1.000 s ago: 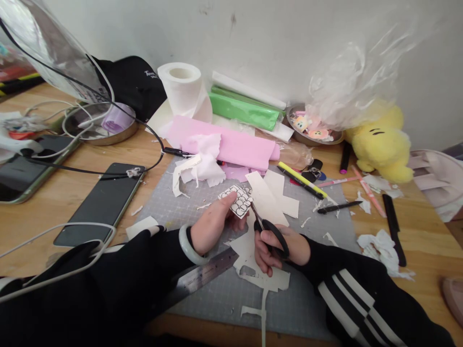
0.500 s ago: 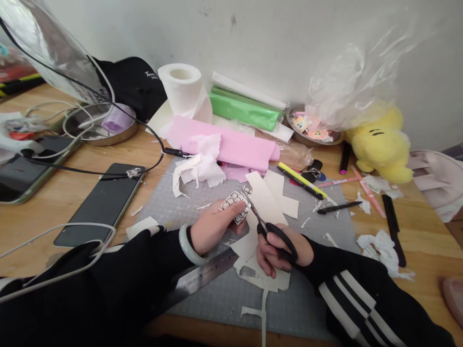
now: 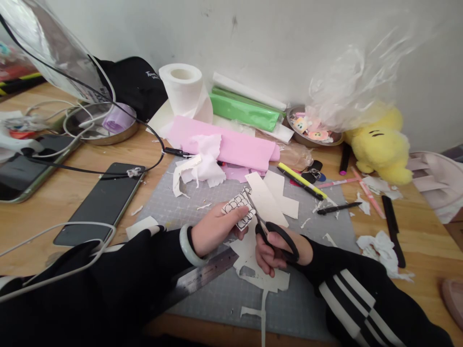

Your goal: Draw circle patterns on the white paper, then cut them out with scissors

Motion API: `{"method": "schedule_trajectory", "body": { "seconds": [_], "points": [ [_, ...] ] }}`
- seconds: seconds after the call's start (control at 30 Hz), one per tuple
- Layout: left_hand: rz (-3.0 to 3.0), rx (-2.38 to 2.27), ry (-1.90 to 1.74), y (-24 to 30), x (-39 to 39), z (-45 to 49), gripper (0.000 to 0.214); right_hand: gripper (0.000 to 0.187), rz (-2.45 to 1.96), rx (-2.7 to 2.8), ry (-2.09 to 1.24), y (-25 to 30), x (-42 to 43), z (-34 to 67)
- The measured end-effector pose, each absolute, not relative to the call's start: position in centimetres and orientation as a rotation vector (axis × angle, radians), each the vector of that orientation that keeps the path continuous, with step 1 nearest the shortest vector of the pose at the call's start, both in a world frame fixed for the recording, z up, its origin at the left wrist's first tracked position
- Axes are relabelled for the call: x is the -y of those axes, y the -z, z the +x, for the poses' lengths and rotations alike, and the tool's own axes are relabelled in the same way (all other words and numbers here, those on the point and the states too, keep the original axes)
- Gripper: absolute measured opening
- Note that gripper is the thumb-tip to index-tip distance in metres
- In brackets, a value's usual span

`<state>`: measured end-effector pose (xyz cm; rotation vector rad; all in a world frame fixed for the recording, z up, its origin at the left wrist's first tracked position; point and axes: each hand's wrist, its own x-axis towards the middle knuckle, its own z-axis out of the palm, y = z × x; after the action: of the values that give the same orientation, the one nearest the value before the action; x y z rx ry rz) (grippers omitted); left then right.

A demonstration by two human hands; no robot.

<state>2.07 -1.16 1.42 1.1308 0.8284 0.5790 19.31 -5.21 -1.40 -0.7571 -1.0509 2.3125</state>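
Trimming card [image 3: 236, 204], I'd judge. My left hand [image 3: 213, 231] pinches it; right hand [image 3: 273, 248] grips scissors [image 3: 285, 235], blades at its edge, just right of left hand. Next snip likely needs card steady, slowly fed in.

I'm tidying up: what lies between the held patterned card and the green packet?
In the head view, from patterned card to green packet: gray mat, a small pink piece, then the large pink sheet and clear plastic.

Find the card [image 3: 237, 199] over the cutting mat [image 3: 307, 306], scissors [image 3: 263, 224] at its 4 o'clock, paper roll [image 3: 183, 94] at 11, plush toy [image 3: 379, 147] at 2.
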Motion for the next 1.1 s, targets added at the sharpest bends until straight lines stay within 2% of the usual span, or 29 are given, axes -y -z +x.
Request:
{"method": "schedule_trajectory", "body": {
  "seconds": [0.7,1.1],
  "points": [
    [1.198,-0.935,-0.669,-1.36,0.91,2.1,0.044,0.049,-0.794,1.017,-2.313,1.02,5.18,19.12],
    [1.206,-0.945,-0.684,-1.19,1.0,2.04,0.044,0.056,-0.751,1.018,-2.328,0.98,5.47,19.01]
  ]
}}
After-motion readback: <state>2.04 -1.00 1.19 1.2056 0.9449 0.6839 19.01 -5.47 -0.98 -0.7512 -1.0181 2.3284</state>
